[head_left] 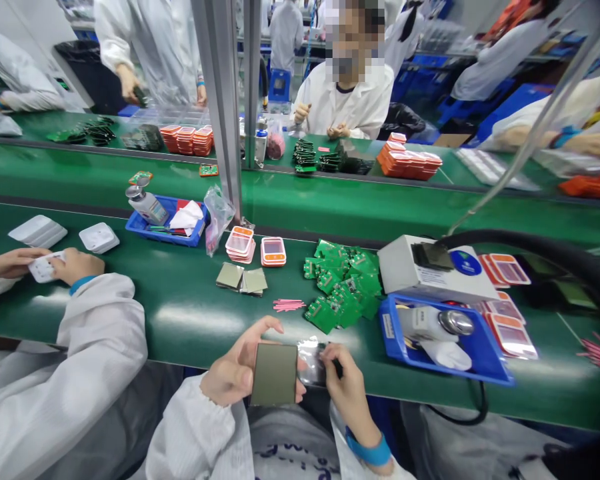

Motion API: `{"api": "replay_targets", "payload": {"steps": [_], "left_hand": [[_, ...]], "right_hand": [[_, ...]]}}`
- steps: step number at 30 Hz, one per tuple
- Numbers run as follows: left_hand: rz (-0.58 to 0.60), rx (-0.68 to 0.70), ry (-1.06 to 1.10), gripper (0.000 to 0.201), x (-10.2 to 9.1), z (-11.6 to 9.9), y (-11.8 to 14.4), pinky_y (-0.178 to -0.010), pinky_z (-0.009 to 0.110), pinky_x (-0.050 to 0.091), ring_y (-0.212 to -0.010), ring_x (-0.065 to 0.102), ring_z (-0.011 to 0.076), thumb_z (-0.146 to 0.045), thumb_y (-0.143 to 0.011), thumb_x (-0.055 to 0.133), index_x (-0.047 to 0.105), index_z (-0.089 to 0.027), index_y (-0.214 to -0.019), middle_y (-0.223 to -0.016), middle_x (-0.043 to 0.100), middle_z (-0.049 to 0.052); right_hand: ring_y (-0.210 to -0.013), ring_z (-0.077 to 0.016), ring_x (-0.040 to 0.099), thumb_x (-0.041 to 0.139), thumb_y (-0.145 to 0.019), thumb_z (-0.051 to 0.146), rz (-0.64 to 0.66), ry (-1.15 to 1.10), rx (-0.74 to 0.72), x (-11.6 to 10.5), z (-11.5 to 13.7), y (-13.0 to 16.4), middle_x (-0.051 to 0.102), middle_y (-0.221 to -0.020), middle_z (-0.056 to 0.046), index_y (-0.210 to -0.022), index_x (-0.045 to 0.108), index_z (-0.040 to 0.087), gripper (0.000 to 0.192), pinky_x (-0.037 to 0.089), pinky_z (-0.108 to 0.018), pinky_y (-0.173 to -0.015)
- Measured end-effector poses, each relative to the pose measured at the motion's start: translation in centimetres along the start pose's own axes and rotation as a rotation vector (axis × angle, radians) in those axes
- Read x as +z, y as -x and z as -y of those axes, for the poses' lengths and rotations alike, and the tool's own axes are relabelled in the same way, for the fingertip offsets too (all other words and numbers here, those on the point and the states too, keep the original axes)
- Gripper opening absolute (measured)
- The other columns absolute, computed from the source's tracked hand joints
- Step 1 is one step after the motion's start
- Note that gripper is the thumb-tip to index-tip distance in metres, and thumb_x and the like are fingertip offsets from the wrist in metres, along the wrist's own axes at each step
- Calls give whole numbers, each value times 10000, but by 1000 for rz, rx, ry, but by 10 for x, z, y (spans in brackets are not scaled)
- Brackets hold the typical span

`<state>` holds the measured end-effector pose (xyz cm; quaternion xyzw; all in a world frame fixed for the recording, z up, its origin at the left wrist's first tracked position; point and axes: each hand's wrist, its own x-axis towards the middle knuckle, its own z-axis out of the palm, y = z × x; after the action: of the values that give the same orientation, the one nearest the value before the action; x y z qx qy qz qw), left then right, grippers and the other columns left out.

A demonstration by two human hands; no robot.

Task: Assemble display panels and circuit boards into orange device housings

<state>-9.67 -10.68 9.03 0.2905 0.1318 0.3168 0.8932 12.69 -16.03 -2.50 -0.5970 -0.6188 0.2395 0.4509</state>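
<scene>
My left hand (235, 367) grips a square grey LCD panel (275, 375) by its edges, with the thumb on the left side and fingertips at the right. Just right of the panel, my right hand (347, 380) pinches a clear, shiny film (311, 357) between thumb and fingers. Whether the film still touches the panel I cannot tell. Beyond my hands lie pink strips (289, 305), a pile of green circuit boards (343, 283) and two small stacks of grey LCD panels (241, 279). Stacks of orange-and-white frames (273, 251) stand behind these.
A blue tray (445, 373) with a bottle is at right, before a white box (430, 267). Another blue tray (165, 237) and a metal post (223, 107) stand at back left. A co-worker's hands (75, 267) hold a white part at left. More co-workers sit opposite.
</scene>
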Motion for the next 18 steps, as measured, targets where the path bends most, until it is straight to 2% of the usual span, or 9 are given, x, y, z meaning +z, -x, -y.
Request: {"api": "replay_targets", "payload": {"steps": [2,5,8,11,13,15,18], "left_hand": [[2,4,4,589,0,-1,-1,-831,464,357,-904,645,228,-175,-585,394,407,-289,-1162,-1044,661,-7],[1,0,-2,590,0,-1,-1,-837,436,365,-899,645,208,-177,-585,389,405,-297,-1163,-1047,662,-16],[-5,-10,-2,591,1,-1,-1,-824,427,366,-883,652,205,-184,-582,403,413,-307,-1159,-1030,667,-30],[0,-7,-7,597,2,1,-2,-785,441,378,-845,663,214,-210,-600,383,401,-301,-1190,-1009,673,-23],[5,-16,-5,585,2,3,-5,-749,429,399,-817,671,206,-227,-646,345,383,-285,-1227,-976,679,-16],[23,-39,43,537,1,7,-9,-710,383,438,-778,681,199,-264,-712,380,375,-261,-1249,-951,694,18],[57,-81,174,554,-3,19,-16,-630,294,482,-715,693,212,-398,-749,567,386,-234,-1246,-948,714,115]], "right_hand": [[-773,-168,572,452,-892,141,9,60,-65,0,-1,1,580,-780,-13,-791,519,212,140,476,-377,-819],[-878,-196,588,516,-863,124,24,131,-161,-2,0,3,642,-887,-37,-883,605,228,139,401,-478,-967],[-1038,-252,575,548,-864,147,84,279,-284,-5,2,7,655,-1108,-84,-1066,621,251,239,373,-537,-982],[-1192,-318,508,520,-902,227,181,432,-351,-5,4,9,573,-1292,-124,-1156,610,262,272,367,-602,-970],[-1248,-327,469,495,-917,254,179,386,-330,-7,7,8,546,-1328,-129,-1153,624,267,270,377,-611,-973],[-1219,-297,505,498,-917,259,136,230,-255,-10,15,2,580,-1284,-122,-1137,641,270,262,422,-563,-966],[-1078,-242,603,510,-918,297,111,-117,-21,-17,37,-13,668,-1126,-101,-1058,687,260,229,499,-440,-909]]}}
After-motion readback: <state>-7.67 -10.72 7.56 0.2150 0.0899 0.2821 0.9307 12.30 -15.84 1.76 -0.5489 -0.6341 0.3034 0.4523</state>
